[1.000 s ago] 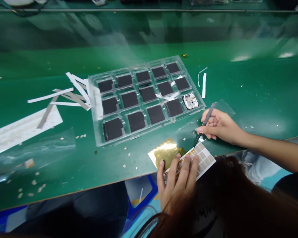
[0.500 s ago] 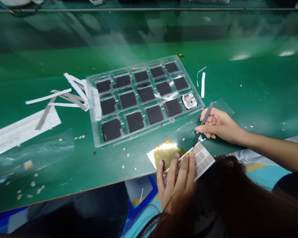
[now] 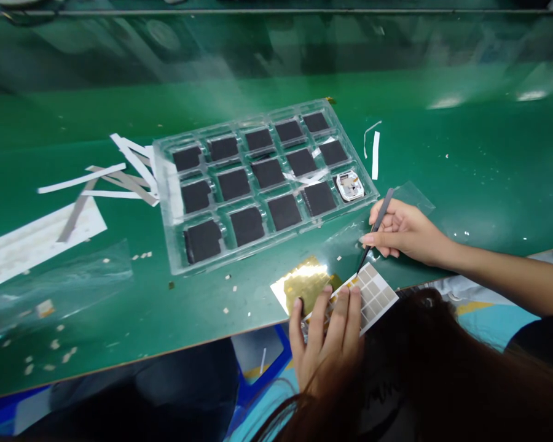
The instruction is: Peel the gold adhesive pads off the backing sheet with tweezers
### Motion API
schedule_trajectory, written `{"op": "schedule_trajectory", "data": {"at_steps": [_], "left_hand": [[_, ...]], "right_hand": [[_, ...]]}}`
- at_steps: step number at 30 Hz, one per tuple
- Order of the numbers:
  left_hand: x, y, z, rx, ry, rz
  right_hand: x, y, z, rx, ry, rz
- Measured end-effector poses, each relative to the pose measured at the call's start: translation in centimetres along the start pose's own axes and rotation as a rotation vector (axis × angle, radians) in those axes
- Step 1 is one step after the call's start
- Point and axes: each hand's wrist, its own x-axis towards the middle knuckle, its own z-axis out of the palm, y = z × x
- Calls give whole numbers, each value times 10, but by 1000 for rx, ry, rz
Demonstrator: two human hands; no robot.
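My right hand (image 3: pixel 403 232) grips dark tweezers (image 3: pixel 374 227) like a pen, their tip touching the top corner of a white sheet of small grey and gold squares (image 3: pixel 373 293) at the table's near edge. My left hand (image 3: pixel 325 337) lies flat on that sheet, fingers spread, pinning it down beside a shiny gold foil sheet (image 3: pixel 304 283). Just beyond stands a clear plastic tray (image 3: pixel 168 184) whose pockets hold several black square parts (image 3: pixel 246 224); one pocket at its right end holds a white-framed part (image 3: pixel 349 185).
The green table (image 3: pixel 465 159) carries white and grey paper strips (image 3: pixel 120 178) left of the tray, a white backing sheet (image 3: pixel 32 236), clear film (image 3: pixel 55 279), small scattered scraps (image 3: pixel 50 350) and two white strips (image 3: pixel 375 153) right of the tray. My dark hair (image 3: pixel 433 374) hides the lower right.
The view has drifted slightly, so everything sits a little lower-left. Both hands stay in place on the sheet; the tweezers' tip stays at the sheet's corner.
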Motion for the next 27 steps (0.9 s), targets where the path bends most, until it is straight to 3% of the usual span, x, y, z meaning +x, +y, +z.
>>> {"op": "schedule_trajectory", "data": {"at_steps": [13, 18, 27], "left_hand": [[3, 2, 1, 68, -14, -2], [1, 3, 3, 71, -13, -1], [1, 6, 3, 55, -16, -34]], "right_hand": [[1, 2, -1, 8, 2, -8], [0, 2, -3, 116, 83, -35], [1, 1, 16, 76, 85, -64]]}}
